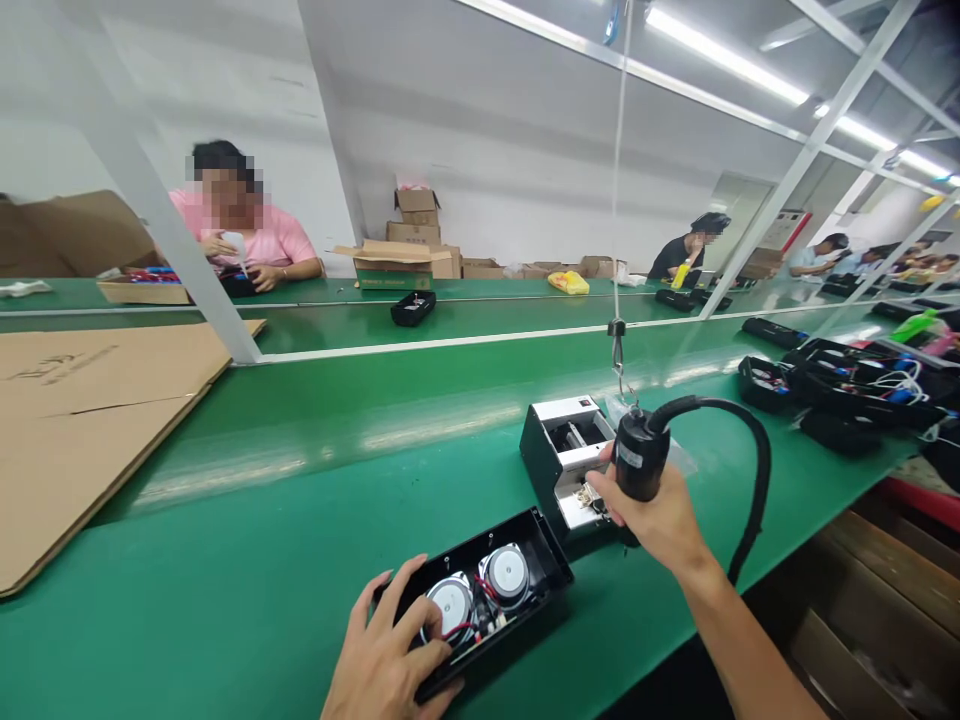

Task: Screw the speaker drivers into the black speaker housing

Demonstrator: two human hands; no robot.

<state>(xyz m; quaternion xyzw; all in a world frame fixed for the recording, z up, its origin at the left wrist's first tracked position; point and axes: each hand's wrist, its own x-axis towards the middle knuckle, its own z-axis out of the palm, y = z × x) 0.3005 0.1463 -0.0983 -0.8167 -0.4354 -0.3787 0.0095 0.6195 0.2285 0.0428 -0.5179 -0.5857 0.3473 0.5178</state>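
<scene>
Here the left hand (390,650) is pressing down the open black plastic speaker housing (480,590) while the right hand (660,510), at two o'clock, is gripping the hanging black electric screwdriver (641,455), whose stiff cable could be tugging it off line.

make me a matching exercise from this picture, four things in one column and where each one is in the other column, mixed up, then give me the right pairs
Things:
1. Black open speaker housing with two round silver drivers
2. Black cylindrical electric screwdriver with a thick black cable
3. Flat brown cardboard sheet
4. Small black-and-white box-shaped screw feeder

Places:
A. On the green belt at far left
B. Under the left hand
C. Gripped in the right hand
D. On the belt just behind the speaker housing

Pairs: 1-B, 2-C, 3-A, 4-D
</scene>
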